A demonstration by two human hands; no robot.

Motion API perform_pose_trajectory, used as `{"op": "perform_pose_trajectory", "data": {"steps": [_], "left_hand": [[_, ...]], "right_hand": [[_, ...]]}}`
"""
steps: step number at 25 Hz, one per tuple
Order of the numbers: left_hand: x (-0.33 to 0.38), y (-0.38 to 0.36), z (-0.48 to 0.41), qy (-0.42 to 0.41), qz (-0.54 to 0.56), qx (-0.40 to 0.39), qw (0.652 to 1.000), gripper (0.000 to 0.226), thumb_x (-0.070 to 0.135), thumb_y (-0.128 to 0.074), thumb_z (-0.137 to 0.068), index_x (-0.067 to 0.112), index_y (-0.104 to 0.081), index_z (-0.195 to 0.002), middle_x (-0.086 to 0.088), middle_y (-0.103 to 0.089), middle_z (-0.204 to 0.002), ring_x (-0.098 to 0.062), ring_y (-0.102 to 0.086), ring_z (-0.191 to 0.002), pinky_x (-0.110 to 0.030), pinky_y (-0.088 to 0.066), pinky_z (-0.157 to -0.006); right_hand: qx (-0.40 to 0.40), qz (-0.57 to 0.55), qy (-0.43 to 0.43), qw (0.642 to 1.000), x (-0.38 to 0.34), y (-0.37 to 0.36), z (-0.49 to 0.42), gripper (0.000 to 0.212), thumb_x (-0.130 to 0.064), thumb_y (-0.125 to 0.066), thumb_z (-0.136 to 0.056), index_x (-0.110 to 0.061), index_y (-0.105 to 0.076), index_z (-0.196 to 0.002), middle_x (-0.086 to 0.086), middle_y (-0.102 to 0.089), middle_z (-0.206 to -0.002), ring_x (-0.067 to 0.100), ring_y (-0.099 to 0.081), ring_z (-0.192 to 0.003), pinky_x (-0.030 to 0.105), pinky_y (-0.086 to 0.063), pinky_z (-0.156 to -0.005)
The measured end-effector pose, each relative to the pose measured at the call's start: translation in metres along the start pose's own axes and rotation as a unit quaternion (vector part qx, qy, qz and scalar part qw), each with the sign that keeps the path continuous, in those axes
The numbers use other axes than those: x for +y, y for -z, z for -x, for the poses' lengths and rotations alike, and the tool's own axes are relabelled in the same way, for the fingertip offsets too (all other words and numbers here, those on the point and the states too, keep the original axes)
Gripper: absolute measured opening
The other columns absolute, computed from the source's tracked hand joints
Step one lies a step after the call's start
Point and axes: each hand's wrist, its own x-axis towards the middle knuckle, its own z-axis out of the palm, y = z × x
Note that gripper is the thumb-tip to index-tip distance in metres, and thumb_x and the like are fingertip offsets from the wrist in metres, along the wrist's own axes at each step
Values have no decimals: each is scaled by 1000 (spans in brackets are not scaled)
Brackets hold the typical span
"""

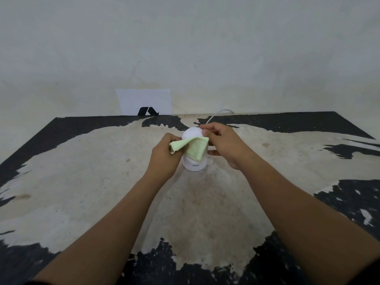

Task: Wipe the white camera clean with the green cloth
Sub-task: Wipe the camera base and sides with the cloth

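The white camera [193, 134], a round head on a cylindrical base, stands upright in the middle of the table. A pale green cloth [193, 148] drapes across its front, below the head. My left hand [165, 157] pinches the cloth's left corner against the camera's left side. My right hand [223, 144] grips the cloth's right edge at the camera's right side, its fingertips touching the top of the head. The base with small lettering [195, 165] shows below the cloth.
A white cable [218, 113] runs from behind the camera toward the wall. A white sheet with a black mark [145, 102] leans against the wall at the table's far edge. The worn table [82, 171] has peeling black paint around its borders.
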Motion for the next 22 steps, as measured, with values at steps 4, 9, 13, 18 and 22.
{"op": "perform_pose_trajectory", "data": {"steps": [4,9,13,18,22], "left_hand": [[8,-6,-3,1,2,9,1000,31,32,-67,-82,13,-46,-93,7,-55,-82,-10,-51,-71,-22,-41,-60],[15,-27,-3,3,-18,45,999,42,30,-72,-70,18,-40,-94,-1,-53,-93,-16,-52,-75,-27,-41,-58],[9,-32,0,-9,-13,32,999,58,31,-80,-63,22,-37,-101,0,-48,-101,-12,-51,-83,-25,-43,-62],[-1,-18,2,-35,-7,1,999,50,17,-75,-70,23,-44,-109,7,-53,-105,-11,-55,-87,-17,-45,-68],[-14,-1,-5,6,52,-26,998,28,0,-64,-74,19,-57,-93,6,-61,-89,-14,-57,-74,-38,-52,-73]], "right_hand": [[-8,-27,-18,999,0,1,-4,20,-20,-55,-93,-22,-66,-110,0,-66,-108,17,-65,-93,35,-57,-76],[-5,-5,-17,1000,2,3,-8,17,-26,-57,-92,-28,-67,-106,3,-65,-112,24,-64,-99,42,-54,-86],[-8,-25,-5,1000,6,2,-9,16,-23,-57,-92,-27,-67,-104,6,-64,-109,22,-64,-97,38,-55,-81],[-22,-42,-3,999,7,2,-7,16,-22,-56,-93,-25,-64,-107,6,-62,-110,21,-64,-96,32,-55,-68],[-28,-35,-9,999,7,4,-8,18,-24,-55,-94,-26,-63,-110,4,-62,-114,22,-65,-100,30,-53,-68]]}}
